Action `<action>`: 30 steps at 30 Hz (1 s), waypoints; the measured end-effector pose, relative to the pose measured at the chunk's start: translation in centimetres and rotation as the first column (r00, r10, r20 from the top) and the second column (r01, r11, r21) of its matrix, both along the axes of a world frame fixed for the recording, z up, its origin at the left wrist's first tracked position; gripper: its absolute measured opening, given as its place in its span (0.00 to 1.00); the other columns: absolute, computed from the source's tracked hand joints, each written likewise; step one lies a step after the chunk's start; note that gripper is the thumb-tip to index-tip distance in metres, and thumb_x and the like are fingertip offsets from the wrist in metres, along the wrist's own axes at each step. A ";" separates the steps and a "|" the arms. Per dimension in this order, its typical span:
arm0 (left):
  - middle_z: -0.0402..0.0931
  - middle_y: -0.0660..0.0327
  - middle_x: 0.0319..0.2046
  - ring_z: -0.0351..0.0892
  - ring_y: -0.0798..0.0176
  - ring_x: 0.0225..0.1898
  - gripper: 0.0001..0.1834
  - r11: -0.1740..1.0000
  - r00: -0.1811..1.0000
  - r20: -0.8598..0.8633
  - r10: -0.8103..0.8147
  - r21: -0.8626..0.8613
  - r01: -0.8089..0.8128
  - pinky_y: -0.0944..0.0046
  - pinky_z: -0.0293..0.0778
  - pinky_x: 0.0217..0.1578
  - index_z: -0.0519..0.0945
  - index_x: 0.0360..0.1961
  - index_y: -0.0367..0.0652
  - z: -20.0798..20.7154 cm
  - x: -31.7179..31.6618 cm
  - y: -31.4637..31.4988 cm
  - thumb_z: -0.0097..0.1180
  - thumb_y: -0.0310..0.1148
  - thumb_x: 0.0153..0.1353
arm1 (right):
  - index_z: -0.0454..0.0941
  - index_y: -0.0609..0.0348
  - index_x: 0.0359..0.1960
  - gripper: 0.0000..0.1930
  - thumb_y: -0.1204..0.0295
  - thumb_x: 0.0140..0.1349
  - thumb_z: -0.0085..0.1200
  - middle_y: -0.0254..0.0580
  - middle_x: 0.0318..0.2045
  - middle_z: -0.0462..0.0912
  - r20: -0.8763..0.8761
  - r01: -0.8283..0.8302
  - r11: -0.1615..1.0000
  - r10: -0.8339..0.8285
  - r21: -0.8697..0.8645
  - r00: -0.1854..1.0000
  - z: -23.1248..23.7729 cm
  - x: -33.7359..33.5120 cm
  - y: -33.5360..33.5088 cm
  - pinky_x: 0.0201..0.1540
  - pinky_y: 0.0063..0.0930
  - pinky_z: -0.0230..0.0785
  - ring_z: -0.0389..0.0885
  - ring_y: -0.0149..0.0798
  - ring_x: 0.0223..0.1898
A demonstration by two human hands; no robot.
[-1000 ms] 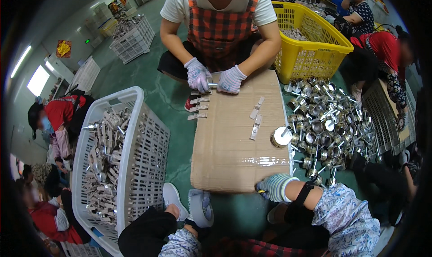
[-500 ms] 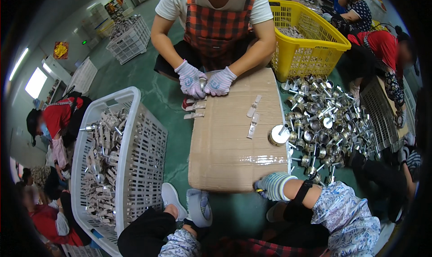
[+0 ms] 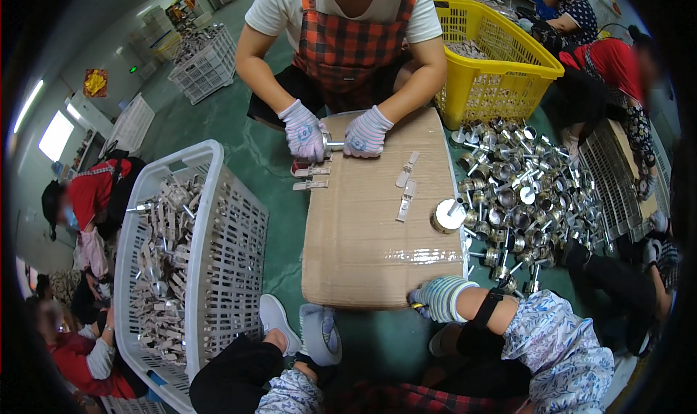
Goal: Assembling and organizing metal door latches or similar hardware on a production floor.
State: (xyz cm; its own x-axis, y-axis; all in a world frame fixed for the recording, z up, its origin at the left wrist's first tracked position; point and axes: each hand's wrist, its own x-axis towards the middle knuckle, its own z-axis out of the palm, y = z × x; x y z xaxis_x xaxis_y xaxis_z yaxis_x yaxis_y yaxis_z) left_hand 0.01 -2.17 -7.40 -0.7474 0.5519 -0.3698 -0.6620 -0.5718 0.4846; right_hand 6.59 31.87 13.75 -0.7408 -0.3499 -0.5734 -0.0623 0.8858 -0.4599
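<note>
My right hand (image 3: 444, 299), in a striped glove, rests at the near right corner of the cardboard sheet (image 3: 363, 261). Its fingers are curled together; whatever they may hold is hidden. Below the near left edge is my left hand (image 3: 314, 318), gloved too, beside a grey rounded band (image 3: 330, 350); its fingers cannot be made out. Nearest my right hand on the cardboard stands a round metal cup with a stem (image 3: 446, 216). Two flat metal clips (image 3: 406, 200) lie farther in. Across from me, a co-worker's gloved hands hold a metal piece with a stem (image 3: 334, 146).
A white basket (image 3: 229, 247) of metal clips stands at left. Right of the cardboard, many stemmed metal cups (image 3: 512, 196) are heaped on the floor before a yellow basket (image 3: 501, 76). More clips (image 3: 312, 185) lie at the far left edge. Other people work on both sides.
The co-worker's hands have drawn apart, and the stem of the metal piece now shows between them. My hands look unmoved.
</note>
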 end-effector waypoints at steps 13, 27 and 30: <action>0.68 0.62 0.29 0.67 0.69 0.27 0.05 0.862 0.903 -0.416 -0.105 -0.491 -0.126 0.75 0.64 0.24 0.68 0.38 0.44 2.3 0.9 1.3 0.39 0.30 0.66 | 0.76 0.55 0.40 0.12 0.67 0.55 0.51 0.53 0.35 0.81 -0.021 0.010 1.000 -0.010 0.000 1.000 -0.4 0.0 0.0 0.40 0.45 0.72 0.79 0.57 0.40; 0.66 0.62 0.25 0.64 0.69 0.21 0.10 1.000 1.000 0.024 -0.008 0.013 0.007 0.72 0.62 0.19 0.69 0.38 0.41 -0.8 -0.5 0.0 0.37 0.35 0.68 | 0.76 0.54 0.40 0.12 0.67 0.55 0.51 0.52 0.33 0.81 0.006 0.014 1.000 -0.014 0.018 1.000 0.0 0.0 0.0 0.39 0.45 0.72 0.79 0.57 0.39; 0.66 0.61 0.25 0.64 0.68 0.22 0.11 0.995 0.998 0.035 -0.053 0.083 0.050 0.71 0.63 0.21 0.69 0.38 0.41 -1.0 -0.7 -0.4 0.36 0.36 0.68 | 0.75 0.52 0.39 0.10 0.69 0.54 0.51 0.52 0.33 0.81 0.027 0.040 0.999 -0.040 -0.002 0.999 0.0 0.0 0.0 0.38 0.47 0.69 0.77 0.60 0.38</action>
State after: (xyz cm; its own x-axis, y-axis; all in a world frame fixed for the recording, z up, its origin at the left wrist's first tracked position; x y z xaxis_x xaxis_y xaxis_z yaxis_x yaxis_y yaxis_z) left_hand -0.73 -2.59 -8.44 -0.7040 0.6186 -0.3488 -0.7080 -0.5734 0.4121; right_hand 6.54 31.83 13.77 -0.7386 -0.3219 -0.5923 -0.0144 0.8860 -0.4635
